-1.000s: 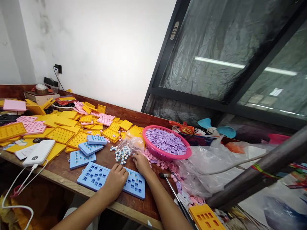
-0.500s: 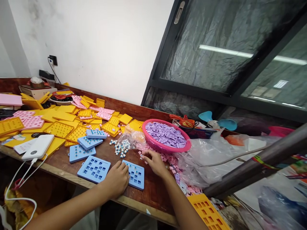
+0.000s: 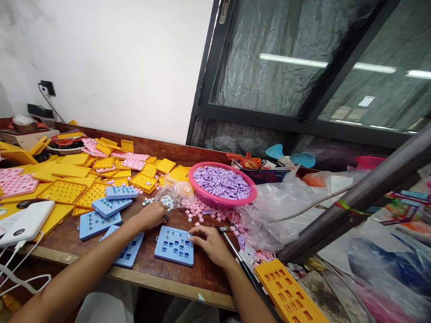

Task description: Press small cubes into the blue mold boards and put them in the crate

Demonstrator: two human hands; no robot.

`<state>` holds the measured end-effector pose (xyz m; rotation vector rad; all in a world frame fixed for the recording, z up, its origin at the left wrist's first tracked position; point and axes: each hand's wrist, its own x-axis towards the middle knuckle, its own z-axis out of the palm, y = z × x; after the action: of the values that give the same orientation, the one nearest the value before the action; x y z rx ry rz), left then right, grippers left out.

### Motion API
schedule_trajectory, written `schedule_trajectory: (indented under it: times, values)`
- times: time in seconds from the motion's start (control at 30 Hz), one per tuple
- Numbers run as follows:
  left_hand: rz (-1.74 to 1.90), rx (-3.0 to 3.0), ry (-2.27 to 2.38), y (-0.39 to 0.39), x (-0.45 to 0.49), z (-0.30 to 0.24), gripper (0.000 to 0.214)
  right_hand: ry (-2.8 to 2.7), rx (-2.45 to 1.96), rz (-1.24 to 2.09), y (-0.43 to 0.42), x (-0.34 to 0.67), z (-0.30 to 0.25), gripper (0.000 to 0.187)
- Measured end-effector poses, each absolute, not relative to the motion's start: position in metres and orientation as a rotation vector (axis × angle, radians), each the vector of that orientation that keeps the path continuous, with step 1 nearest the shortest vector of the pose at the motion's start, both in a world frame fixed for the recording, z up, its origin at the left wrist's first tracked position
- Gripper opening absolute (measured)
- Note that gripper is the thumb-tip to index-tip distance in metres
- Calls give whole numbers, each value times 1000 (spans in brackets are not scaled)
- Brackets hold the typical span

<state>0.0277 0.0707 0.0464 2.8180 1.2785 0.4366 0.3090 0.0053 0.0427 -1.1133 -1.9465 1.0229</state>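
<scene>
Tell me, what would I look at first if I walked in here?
A pink basket full of purple pieces comes first, on the far side of the table, right of the middle. Heaps of yellow trays and pink trays spread to its left. Up front, the right hand touches a blue tray.

Wood bench (image 3: 208, 273) w/ yellow trays (image 3: 62, 192), blue trays (image 3: 174, 246), pink basket (image 3: 220, 202).

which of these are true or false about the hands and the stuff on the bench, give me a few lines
The right hand has its fingertips at the edge of a light blue tray: true.
The pink basket is full of yellow plates: false, it holds lilac pieces.
The left hand grips a yellow tray: false, it is next to a clear plastic bag.
Loose pink pieces lie on the bench in front of the basket: true.
</scene>
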Motion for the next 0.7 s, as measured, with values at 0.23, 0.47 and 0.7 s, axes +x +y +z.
schedule_trajectory:
  times: [0.23, 0.47, 0.7]
  values:
    - [597, 2738, 1275, 39, 25, 63, 17, -2156, -1088, 767, -1, 303, 43, 8]
    - [474, 2597, 1280, -20, 29, 56, 16, -2126, -1180, 724, 3, 299, 31, 11]
    - [419, 2712, 1381, -23, 39, 42, 21, -2230, -1164, 684, 0, 302, 38, 22]
